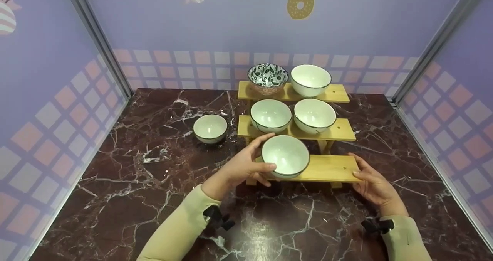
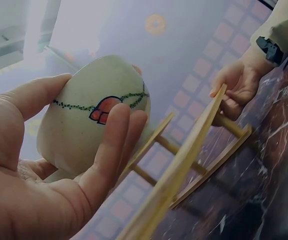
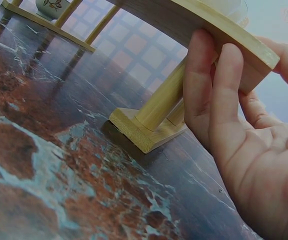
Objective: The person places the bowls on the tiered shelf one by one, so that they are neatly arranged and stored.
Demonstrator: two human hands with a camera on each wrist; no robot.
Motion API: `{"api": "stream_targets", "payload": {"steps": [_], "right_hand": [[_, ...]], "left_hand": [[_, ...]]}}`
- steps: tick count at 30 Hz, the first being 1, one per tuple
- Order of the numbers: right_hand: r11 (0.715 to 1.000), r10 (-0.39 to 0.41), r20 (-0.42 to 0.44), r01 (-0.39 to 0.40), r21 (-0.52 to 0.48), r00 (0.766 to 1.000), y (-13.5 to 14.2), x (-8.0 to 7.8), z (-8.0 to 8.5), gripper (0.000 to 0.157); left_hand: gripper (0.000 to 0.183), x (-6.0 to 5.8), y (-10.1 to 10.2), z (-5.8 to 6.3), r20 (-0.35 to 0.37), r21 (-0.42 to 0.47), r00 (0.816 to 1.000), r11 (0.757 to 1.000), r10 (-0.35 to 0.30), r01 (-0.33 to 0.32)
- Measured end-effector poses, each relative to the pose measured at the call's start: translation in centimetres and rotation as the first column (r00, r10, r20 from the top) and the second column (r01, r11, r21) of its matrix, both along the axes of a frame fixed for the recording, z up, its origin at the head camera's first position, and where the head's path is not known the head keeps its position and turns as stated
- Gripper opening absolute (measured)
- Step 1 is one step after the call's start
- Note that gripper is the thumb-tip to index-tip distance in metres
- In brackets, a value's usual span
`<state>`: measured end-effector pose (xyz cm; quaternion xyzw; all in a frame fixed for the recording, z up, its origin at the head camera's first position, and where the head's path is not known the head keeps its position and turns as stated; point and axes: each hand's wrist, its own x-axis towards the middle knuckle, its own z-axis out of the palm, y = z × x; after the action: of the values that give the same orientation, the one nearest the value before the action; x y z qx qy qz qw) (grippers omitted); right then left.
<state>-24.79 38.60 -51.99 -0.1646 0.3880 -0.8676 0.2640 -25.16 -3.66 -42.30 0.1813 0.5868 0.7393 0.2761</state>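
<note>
In the head view my left hand (image 1: 244, 164) grips a pale bowl (image 1: 285, 155) with a dark rim, thumb over the near edge and fingers round its left side. The bowl overlaps the left end of the lowest board (image 1: 331, 167) of a three-step wooden stand. The left wrist view shows the bowl's outside (image 2: 66, 130), painted with a red motif and a dotted green line. My right hand (image 1: 375, 187) holds that board's right end, its thumb on top. Seen from the right wrist, its fingers (image 3: 226, 85) curl beneath the board's wooden end (image 3: 254, 75).
Two pale bowls, one to the left (image 1: 270, 116) and one to the right (image 1: 314, 116), sit on the middle step. Above them stand a leaf-patterned bowl (image 1: 268, 76) and a white bowl (image 1: 311, 79). Left of the stand, a smaller bowl (image 1: 210, 128) rests on the dark marbled table (image 1: 127, 199).
</note>
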Motion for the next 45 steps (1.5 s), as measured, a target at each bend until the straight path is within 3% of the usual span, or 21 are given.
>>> {"api": "stream_targets", "payload": {"steps": [6, 24, 45], "right_hand": [[1.000, -0.011, -0.004, 0.011, 0.014, 1.000, -0.1, 0.0, 0.0, 0.060], [1.000, 0.002, 0.003, -0.002, 0.009, 1.000, 0.1, 0.1, 0.2, 0.060], [1.000, 0.018, -0.020, -0.018, 0.004, 1.000, 0.1, 0.0, 0.0, 0.063]], "left_hand": [[0.091, -0.2, 2.2, -0.4, 0.035, 0.026, 0.999, 0.999, -0.026, 0.026], [0.087, -1.2, 8.1, -1.7, 0.078, 0.000, 0.997, 1.000, 0.006, -0.006], [0.086, -1.5, 10.0, -2.2, 0.100, -0.014, 0.995, 1.000, 0.001, 0.001]]}}
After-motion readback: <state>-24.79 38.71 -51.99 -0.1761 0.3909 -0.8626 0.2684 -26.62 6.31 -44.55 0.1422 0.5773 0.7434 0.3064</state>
